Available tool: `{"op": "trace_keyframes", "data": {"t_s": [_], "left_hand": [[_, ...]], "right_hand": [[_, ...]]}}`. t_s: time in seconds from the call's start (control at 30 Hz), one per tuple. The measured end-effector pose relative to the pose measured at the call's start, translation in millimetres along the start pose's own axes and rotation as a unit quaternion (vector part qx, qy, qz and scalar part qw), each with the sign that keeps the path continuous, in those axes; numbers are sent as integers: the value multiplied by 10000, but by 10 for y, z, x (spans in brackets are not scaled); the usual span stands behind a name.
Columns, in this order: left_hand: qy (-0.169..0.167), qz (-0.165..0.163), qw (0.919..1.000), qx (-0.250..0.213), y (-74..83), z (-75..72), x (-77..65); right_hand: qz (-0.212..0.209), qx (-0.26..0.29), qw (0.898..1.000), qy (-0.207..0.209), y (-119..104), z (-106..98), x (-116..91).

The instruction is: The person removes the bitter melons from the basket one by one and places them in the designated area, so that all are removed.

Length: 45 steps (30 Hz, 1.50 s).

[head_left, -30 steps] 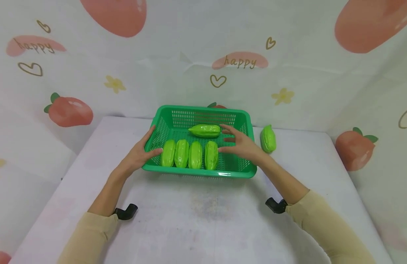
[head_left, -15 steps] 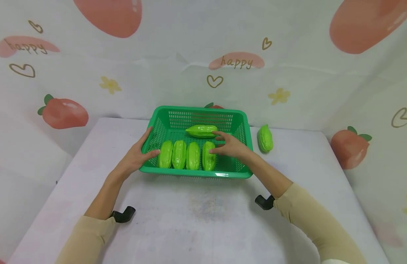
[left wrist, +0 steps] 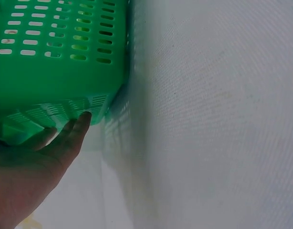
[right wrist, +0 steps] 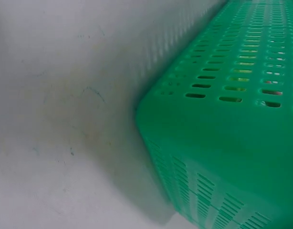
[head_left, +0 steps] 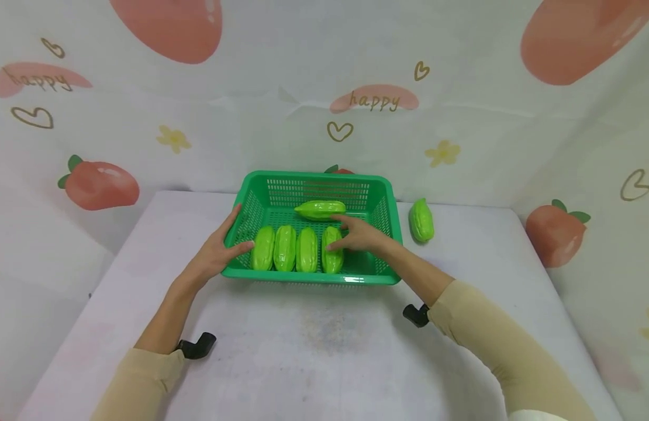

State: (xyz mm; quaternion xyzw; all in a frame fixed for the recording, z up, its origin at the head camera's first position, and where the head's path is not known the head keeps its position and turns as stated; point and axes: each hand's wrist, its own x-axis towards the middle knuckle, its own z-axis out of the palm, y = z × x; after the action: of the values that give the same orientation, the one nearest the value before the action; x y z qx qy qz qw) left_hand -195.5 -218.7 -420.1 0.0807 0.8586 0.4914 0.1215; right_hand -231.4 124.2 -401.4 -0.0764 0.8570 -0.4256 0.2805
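Note:
A green plastic basket [head_left: 314, 278] holds several glossy, ridged green fruits, exact kind unclear. At the front left, one fruit [head_left: 263, 249] stands in a row with others; the row's rightmost fruit [head_left: 332, 257] lies under my right thumb. A fruit [head_left: 321, 209] lies crosswise behind. My left hand [head_left: 213, 252] straddles the basket's left rim, thumb inside near the first fruit. In the left wrist view, its straight fingers [left wrist: 75, 136] rest along the outer wall. My right hand [head_left: 362, 235] reaches inside, fingers spread, forefinger near the crosswise fruit; its other fingers are hidden.
Another ridged green fruit [head_left: 421, 221] lies on the white table [head_left: 282, 351] to the right of the basket. Behind stands a patterned backdrop [head_left: 261, 105]. The right wrist view shows only the basket's corner [right wrist: 204, 124] and the tabletop.
My right hand has moved left and slightly down inside the basket, its thumb now over the rightmost fruit of the row. My left hand stays at the rim. The head view has shifted slightly.

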Motion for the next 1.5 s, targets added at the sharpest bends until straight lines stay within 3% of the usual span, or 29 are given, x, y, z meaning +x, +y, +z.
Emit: {"op": "trace_keyframes", "data": {"t_s": [0.33, 0.97, 1.27, 1.5], "left_hand": [[21, 62, 10000, -75, 18, 9, -23], [20, 115, 9997, -202, 28, 8, -44], [19, 77, 9997, -210, 20, 12, -62], [14, 94, 9998, -193, 19, 9, -41]], "right_hand": [[-69, -530, 9986, 29, 4, 41, 17], [-457, -1640, 9853, -163, 42, 117, 64], [-555, -1480, 9874, -38, -5, 93, 34], [-764, -957, 9925, 9, 15, 45, 8]]}}
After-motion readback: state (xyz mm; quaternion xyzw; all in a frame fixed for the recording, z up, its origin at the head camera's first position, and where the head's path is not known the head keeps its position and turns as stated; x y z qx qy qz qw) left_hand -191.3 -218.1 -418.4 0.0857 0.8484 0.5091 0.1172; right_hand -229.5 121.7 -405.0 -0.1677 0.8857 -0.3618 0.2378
